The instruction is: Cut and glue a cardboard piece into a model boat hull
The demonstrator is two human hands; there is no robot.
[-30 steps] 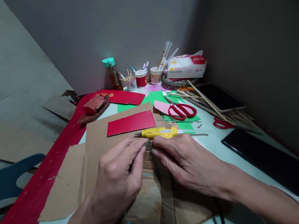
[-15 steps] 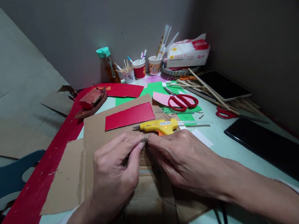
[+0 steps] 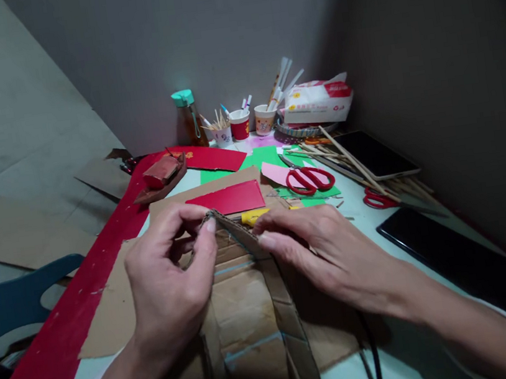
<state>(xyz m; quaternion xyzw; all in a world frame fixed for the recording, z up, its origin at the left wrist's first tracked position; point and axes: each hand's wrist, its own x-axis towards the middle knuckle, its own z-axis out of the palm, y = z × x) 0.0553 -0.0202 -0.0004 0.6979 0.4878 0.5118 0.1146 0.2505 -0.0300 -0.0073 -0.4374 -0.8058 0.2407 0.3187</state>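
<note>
Both my hands hold a narrow brown cardboard strip (image 3: 285, 310) raised above the table. My left hand (image 3: 171, 276) pinches the strip's far end between thumb and forefinger. My right hand (image 3: 318, 249) grips the strip a little to the right, fingers closed on its edge. Behind my fingers lies a yellow glue gun (image 3: 255, 215), mostly hidden. A red card (image 3: 230, 199) rests on a flat cardboard sheet (image 3: 110, 310) under my hands.
Red scissors (image 3: 310, 179) lie on green and pink paper; a second red pair (image 3: 379, 199) sits right, beside wooden sticks (image 3: 353, 166). Cups, a bottle (image 3: 188, 118) and a tissue pack (image 3: 318, 100) line the wall. Two dark tablets (image 3: 450, 249) lie right. A blue chair (image 3: 14, 298) stands left.
The cardboard strip has been lifted up from the sheet. My left hand rose and shifted left with the strip's end; my hands now cover most of the glue gun.
</note>
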